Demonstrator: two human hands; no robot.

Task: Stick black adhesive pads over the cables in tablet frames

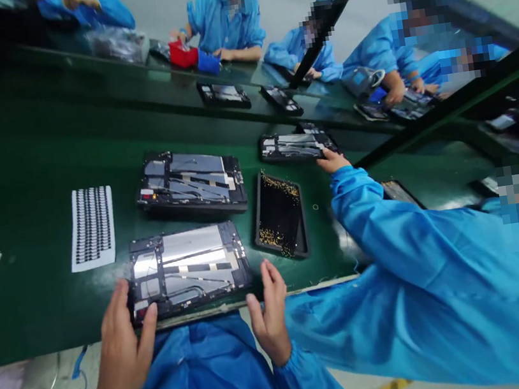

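Observation:
A tablet with its back cover off (pixel 196 258) lies at the bench's front edge, its inner plates, cables and dark frame showing. At its left front corner is my left hand (pixel 124 349), fingers stretched along the side and thumb over the front edge, seemingly touching it. My right hand (pixel 270 312) is just off the right end, thumb and fingers apart, holding nothing. Behind lies a stack of similar uncovered tablets (pixel 194 181). To the right, a black tray (pixel 282 217) contains many tiny gold-coloured pieces.
A white sheet with rows of black stickers (pixel 91 228) lies left on the green bench (pixel 24 169). At right, a co-worker's hand (pixel 333 160) touches another tablet (pixel 291 146). More tablets (pixel 223 94) lie farther back, near co-workers, a red bin (pixel 183 55) and a blue bin (pixel 208 63).

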